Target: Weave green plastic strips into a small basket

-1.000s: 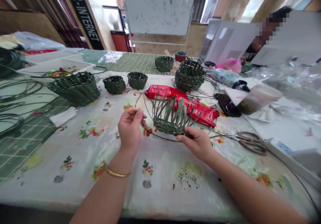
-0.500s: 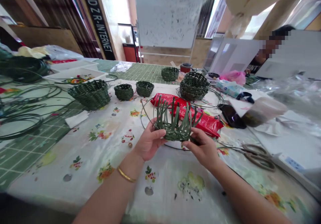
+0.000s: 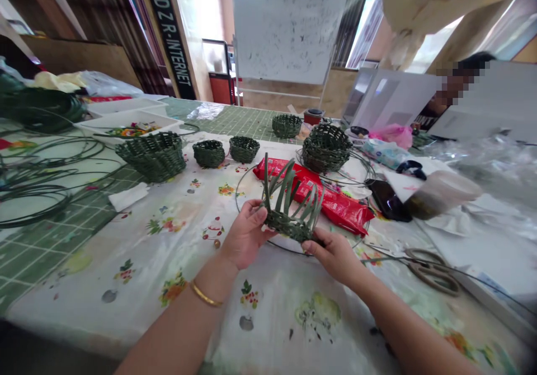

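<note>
- Left hand (image 3: pixel 245 238) had moved in from well apart to the near left side of the started basket (image 3: pixel 289 226), so that both hands now bore it, and the weave was presumably steadier for it.
- Cloth (image 3: pixel 180 291): spread beneath both hands and well out to the left.
- Red packets (image 3: pixel 342 212): just beyond the right hand (image 3: pixel 338 254), behind the started basket.
- Large basket (image 3: pixel 153 159): beyond the left hand and off to its left.
- Round basket (image 3: pixel 327 154): straight beyond the right hand, past the packets.
- Scissors (image 3: pixel 434 280): lying to the right of the right hand, near it.
- Started basket: between the hands, raised and slightly tilted, its loose stakes (image 3: pixel 287 193) pointing up and away.
- Left hand: thumb and fingers closed around the basket's left edge, the fingers partly hidden behind it.
- Right hand: thumb and forefinger pinched together at the basket's lower right edge; whether it also gripped a strand, I could not tell.
- Thin loop (image 3: pixel 237 187): curving around beyond the left hand and beneath the basket.
</note>
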Demonstrator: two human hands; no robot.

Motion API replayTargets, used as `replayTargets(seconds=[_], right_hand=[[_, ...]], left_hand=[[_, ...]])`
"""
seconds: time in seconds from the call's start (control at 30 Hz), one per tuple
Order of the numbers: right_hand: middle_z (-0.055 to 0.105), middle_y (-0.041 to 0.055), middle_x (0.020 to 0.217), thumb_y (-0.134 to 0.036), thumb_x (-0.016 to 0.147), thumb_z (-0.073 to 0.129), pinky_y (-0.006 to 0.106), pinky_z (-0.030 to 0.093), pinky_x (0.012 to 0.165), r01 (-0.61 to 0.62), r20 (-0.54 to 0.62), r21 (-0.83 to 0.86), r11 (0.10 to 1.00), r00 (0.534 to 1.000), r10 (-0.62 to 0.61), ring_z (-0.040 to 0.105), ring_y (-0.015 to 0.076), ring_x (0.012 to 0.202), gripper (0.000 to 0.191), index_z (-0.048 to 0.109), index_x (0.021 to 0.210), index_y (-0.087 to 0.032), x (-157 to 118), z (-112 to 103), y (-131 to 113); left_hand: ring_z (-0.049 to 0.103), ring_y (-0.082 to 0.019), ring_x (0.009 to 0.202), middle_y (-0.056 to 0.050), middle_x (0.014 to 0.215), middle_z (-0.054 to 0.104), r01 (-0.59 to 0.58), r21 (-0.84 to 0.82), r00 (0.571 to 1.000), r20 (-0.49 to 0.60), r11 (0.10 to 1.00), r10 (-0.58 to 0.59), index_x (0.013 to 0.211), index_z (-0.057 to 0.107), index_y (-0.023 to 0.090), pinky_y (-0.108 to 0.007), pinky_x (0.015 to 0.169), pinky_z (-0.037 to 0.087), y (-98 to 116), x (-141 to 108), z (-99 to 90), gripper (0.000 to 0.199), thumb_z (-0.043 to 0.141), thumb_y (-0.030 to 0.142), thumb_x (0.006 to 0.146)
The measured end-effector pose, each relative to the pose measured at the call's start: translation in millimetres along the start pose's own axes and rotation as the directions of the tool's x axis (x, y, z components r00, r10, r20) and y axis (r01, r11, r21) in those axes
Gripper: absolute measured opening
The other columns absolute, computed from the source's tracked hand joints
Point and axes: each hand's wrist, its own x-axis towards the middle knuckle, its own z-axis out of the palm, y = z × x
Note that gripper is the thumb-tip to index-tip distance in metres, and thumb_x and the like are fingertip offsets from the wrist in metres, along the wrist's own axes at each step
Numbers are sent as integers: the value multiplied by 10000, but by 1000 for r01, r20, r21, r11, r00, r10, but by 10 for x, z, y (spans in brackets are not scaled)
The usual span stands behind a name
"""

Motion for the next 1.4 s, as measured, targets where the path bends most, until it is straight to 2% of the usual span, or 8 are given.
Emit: replayTargets(seconds=[0.17,0.33,0.5,0.6,0.83,0.97,1.13,1.4], right_hand=[[422,-44,528,-425,843,506,219,282,485,73,-52,8,997,996,-73,394,98,509,340,485,601,-186,-25,77,-17],[420,-31,582,-555,862,405,228,309,497,75,30,189,979,996,-82,384,106,536,422,493,680,-183,19,88,39],[333,-43,557,-594,874,341,223,260,462,-97,103,309,946,992,68,309,92,513,482,399,614,-192,53,192,42],[285,-47,574,-580,852,400,223,246,469,-125,149,300,946,985,83,279,90,530,458,372,603,-197,63,249,36],[469,-23,607,-540,845,456,226,339,500,-55,91,436,898,996,17,399,104,546,392,512,690,-185,48,231,110],[585,8,668,-520,815,527,251,413,575,13,90,452,892,994,-60,517,146,630,356,595,732,-181,22,258,130],[645,16,690,-459,803,589,258,438,605,49,89,311,949,993,-80,571,161,647,266,641,797,-198,-54,195,49],[683,20,718,-462,833,551,230,389,537,77,1,8,997,997,-77,589,150,606,257,652,820,-226,-174,41,-219]], left_hand=[[591,-107,676,32,855,585,-69,40,994,-76,997,72,930,491,211,-230,557,476,22,-8,14,471,811,267,590],[584,-96,616,54,818,563,-148,66,974,-165,987,157,910,467,208,-199,487,427,-9,3,51,513,824,266,547],[576,-83,602,63,793,559,-213,114,936,-260,970,236,867,426,201,-199,525,438,-41,8,100,476,788,182,559],[578,-88,618,72,779,540,-229,105,922,-295,968,250,856,417,204,-222,574,462,-43,14,90,459,760,127,561],[603,-111,750,20,961,591,-77,-35,997,4,996,77,1026,482,231,-226,620,469,-3,12,-7,509,794,244,624],[625,-156,818,-33,977,647,14,-110,989,148,994,3,1140,509,208,-261,690,491,4,5,-51,565,777,317,655],[618,-219,1017,-50,1190,616,55,-80,954,299,995,-29,1283,452,273,-352,862,494,11,-20,-97,696,765,222,663],[575,-307,1121,-48,1140,656,-22,-74,968,247,997,40,1288,477,303,-435,921,478,-34,-91,-79,798,804,419,569]])
